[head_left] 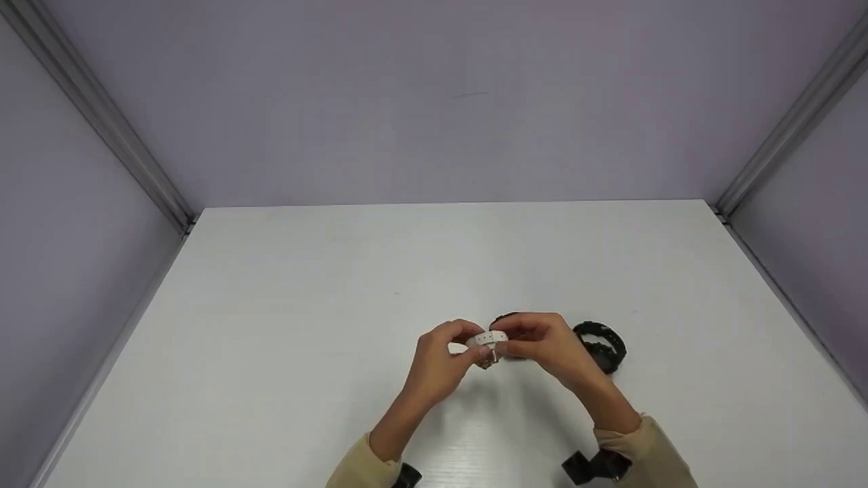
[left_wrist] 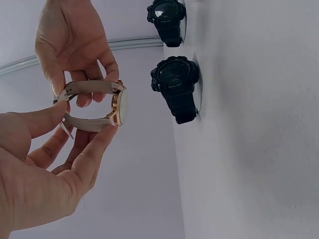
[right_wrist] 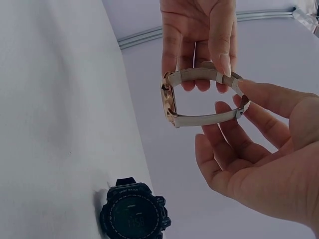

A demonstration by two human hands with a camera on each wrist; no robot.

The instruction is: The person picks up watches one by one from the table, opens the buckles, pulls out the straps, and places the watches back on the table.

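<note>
While we hold the beige watch (head_left: 489, 342) just above the white table (head_left: 285, 352), our left hand (head_left: 444, 359) and right hand (head_left: 546, 342) each pinch the smooth, flat strap near its buckle. We judge a light, steady grip best, keeping the round gold-rimmed case level. Two chunky, ridged black watches (left_wrist: 175, 85) stand just beyond on the table.

— Any lettering you can read?
— Only on the near black digital watch (right_wrist: 132, 211): small white words on its bezel, seemingly "SPORT WATCH".
— And its display?
— Digits there, too blurred to read.
</note>
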